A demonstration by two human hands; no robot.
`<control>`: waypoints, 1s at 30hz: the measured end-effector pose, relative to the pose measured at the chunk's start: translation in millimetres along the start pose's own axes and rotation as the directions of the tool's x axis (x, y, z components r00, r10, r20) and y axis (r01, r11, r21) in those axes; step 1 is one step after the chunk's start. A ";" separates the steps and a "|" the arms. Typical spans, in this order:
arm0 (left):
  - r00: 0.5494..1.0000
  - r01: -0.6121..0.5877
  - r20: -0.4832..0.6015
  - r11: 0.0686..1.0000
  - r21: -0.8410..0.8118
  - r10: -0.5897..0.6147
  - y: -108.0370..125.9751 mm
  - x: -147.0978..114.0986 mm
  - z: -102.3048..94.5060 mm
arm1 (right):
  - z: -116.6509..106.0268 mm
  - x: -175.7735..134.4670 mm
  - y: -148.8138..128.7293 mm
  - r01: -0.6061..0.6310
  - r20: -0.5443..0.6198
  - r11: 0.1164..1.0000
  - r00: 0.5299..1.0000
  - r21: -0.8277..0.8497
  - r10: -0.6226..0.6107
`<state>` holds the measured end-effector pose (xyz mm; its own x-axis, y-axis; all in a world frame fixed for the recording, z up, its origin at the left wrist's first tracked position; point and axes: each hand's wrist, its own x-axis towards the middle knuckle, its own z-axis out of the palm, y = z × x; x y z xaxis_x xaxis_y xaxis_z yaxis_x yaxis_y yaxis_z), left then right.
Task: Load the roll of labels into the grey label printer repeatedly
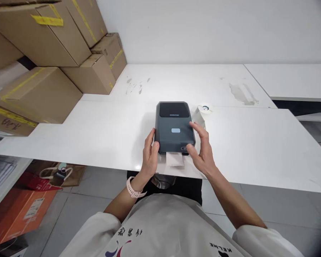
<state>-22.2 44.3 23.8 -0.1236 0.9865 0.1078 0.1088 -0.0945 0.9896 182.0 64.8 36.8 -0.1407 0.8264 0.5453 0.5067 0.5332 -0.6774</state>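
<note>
A dark grey label printer (173,137) lies on the white table in front of me, with a pale blue button-like patch in the middle of its lid. A short strip of white label paper (174,159) sticks out of its front edge. My left hand (150,155) rests against the printer's left side, fingers stretched out. On the other side, my right hand (203,151) is spread, its fingertips by the right edge and its thumb at the small oval control (184,148) on the front corner. Whether the thumb presses it I cannot tell.
Behind the printer to the right stands a white label roll (204,109) with a trailing white band. Cardboard boxes (37,94) are stacked on the table's left end. The table's front edge (104,167) runs just before me. An orange box (21,214) sits on the floor below left.
</note>
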 end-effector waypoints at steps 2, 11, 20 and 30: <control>1.000 -0.018 -0.004 1.000 -0.016 0.018 7.4 4.8 0.1 | -2.2 1.6 3.7 -0.090 0.018 0.994 0.996 0.070 0.089; 0.985 -0.175 -0.002 0.985 0.007 0.175 30.6 99.8 -1.3 | 4.9 141.4 25.3 0.030 -0.177 0.992 0.984 0.124 -0.008; 0.990 0.015 0.130 0.962 0.272 -0.052 -14.2 117.2 6.9 | 0.0 192.3 27.6 0.120 -0.332 0.979 0.928 -0.168 -0.170; 0.991 -0.026 0.129 0.935 0.353 -0.021 -8.6 115.4 8.9 | 39.5 163.1 14.7 0.433 0.877 0.791 0.407 -0.432 0.256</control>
<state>-28.6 160.1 26.9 0.0029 0.9973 0.0736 0.4529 -0.0669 0.8891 132.9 214.6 96.3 -0.6736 0.6311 -0.3847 0.7071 0.7017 -0.0869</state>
